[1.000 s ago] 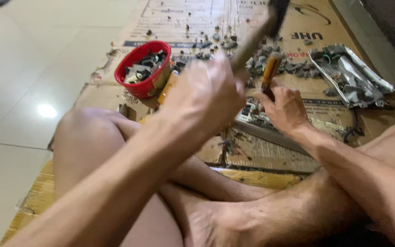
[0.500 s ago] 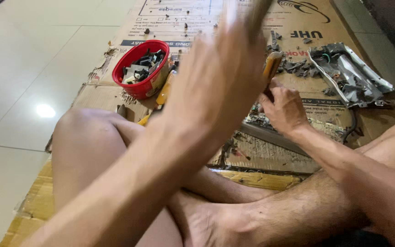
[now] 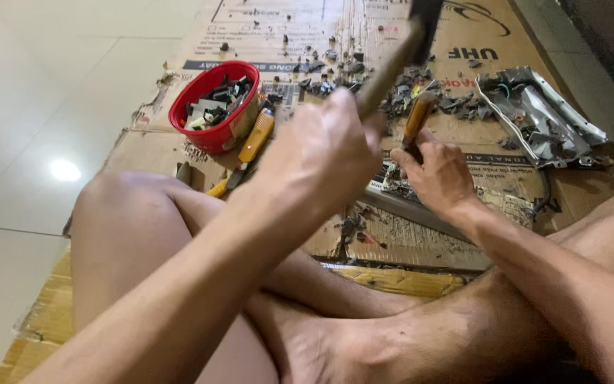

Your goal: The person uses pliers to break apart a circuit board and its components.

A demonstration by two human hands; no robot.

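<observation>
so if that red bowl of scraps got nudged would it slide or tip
The red bowl looks wide and low, so it would likely slide on the cardboard rather than tip. It is heaped with small pieces, so it is probably heavy for its size, and some may spill.

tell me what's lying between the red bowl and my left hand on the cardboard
In the head view, an orange-handled tool lies on the cardboard between the red bowl and the left hand.
</observation>
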